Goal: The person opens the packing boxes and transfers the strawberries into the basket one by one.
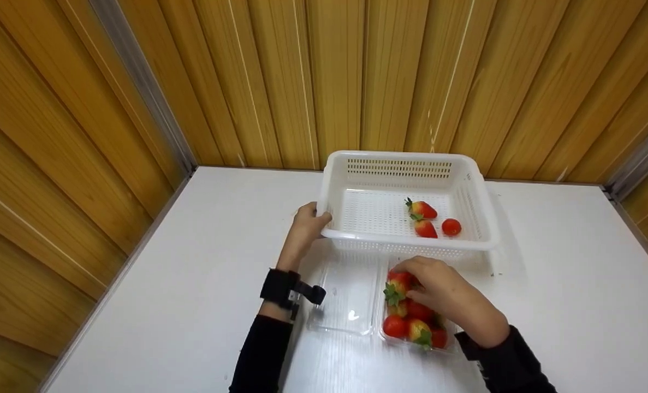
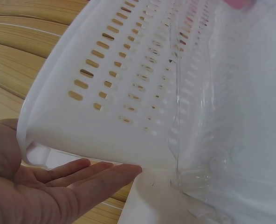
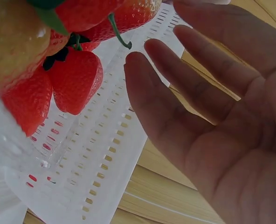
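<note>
The left hand [image 1: 303,225] grips the left rim of a white basket [image 1: 367,237], with the thumb over the edge and the fingers beneath it; the left wrist view cuts off the thumb. The right hand [image 1: 444,289] is loosely spread over a clear box [image 1: 390,340], in front of the basket. The right wrist view shows a bare palm and fingers apart, near the fruit but holding nothing.

The box is packed with strawberries [image 1: 397,286] and at least one smooth, round red fruit [image 1: 394,326]; the right hand covers part of them, so they cannot be counted. A clear lid [image 1: 345,305] lies just left of the box, its outline faint against the white counter [image 1: 182,305]; whether the two are joined is hard to tell.

Inside the basket, toward the right, are an upper strawberry [image 1: 425,209], a lower strawberry [image 1: 426,229] partly hidden by the front rim, and a red ball-shaped fruit [image 1: 451,227] beside them. Behind stands a wood-patterned wall [image 1: 334,82]. Both black sleeves run out of the picture at the bottom.
</note>
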### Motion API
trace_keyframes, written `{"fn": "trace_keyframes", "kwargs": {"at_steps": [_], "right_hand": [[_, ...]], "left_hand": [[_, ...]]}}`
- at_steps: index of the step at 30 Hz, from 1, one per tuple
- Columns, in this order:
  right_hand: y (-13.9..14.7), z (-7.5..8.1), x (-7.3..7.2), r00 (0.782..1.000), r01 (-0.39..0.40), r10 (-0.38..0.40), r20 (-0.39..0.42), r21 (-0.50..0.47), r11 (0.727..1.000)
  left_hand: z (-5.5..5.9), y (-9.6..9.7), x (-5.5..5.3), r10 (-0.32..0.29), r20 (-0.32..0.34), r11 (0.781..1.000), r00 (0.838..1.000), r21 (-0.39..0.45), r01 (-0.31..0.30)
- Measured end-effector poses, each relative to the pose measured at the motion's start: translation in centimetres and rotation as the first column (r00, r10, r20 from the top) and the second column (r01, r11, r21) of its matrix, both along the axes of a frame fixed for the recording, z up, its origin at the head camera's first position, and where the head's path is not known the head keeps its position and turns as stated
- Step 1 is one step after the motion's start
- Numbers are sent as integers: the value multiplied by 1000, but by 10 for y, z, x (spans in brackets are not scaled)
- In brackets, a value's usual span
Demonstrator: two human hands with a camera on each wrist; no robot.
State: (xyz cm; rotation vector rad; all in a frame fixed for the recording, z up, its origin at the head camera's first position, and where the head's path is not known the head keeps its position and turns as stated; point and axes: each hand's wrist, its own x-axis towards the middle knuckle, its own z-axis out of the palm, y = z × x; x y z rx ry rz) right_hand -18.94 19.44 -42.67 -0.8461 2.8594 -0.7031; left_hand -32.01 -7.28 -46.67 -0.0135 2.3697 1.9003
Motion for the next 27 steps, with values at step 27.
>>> {"fn": "trace_keyframes", "kwargs": {"at_steps": [27], "right_hand": [[-2, 0, 8, 992, -91, 80, 102, 111, 990]], "left_hand": [[2, 0, -1, -20, 13, 999, 1000, 35, 19]]}}
